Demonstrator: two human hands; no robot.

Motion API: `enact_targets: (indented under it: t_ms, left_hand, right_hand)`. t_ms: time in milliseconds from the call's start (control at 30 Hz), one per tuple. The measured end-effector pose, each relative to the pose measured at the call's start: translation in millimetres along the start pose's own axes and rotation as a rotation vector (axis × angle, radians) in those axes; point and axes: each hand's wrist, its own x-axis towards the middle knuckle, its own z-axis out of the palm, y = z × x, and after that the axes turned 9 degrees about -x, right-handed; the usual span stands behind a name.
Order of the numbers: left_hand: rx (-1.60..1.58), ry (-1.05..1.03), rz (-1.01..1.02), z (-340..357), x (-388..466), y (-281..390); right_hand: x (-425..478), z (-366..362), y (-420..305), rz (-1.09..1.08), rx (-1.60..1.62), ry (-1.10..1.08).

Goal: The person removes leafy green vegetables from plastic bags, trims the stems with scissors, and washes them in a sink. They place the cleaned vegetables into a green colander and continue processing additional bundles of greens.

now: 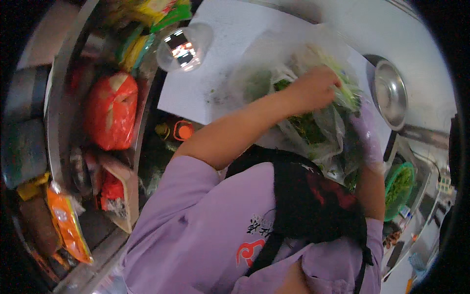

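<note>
My left hand (319, 88), bare, reaches across with curled fingers against a bunch of pale green leafy stalks (345, 86). Blur hides whether it grips them. My right hand (361, 119), in a thin clear plastic glove, is closed around the near end of that bunch. Beneath and beside both hands lies a large translucent plastic bag (330, 126), spread open, with dark green leafy vegetables (306, 126) inside. The bag rests on a white tabletop (187, 92) and reaches its near edge, against the black apron.
A clear round plastic container (180, 49) stands at the table's far left. To the right are a steel bowl (391, 95) and a green basket (411, 171) of chopped greens. Left shelves hold a red package (114, 110) and an orange packet (68, 224). An orange-capped bottle (183, 130) stands below the table edge.
</note>
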Motion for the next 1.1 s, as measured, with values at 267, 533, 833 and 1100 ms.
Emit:
enact_targets:
  t_ms: [267, 533, 833, 1100]
  left_hand:
    - [0.262, 0.353, -0.224, -19.9, 74.8, -100.0]
    - [0.155, 0.128, -0.720, -25.9, 82.4, -161.8]
    - [-0.228, 0.307, -0.757, -25.2, 72.6, -160.8]
    - [-0.292, 0.194, -0.815, -32.2, 70.5, -150.8]
  right_hand:
    - [-13.5, -4.4, -20.1, 0.144, -0.124, -0.122]
    - [-19.6, 5.9, 1.7, 0.284, 0.053, -0.023]
    - [-50.8, -38.1, 7.4, 0.127, 0.227, -0.021]
    - [-72.2, -39.9, 1.5, 0.080, -0.096, 0.062]
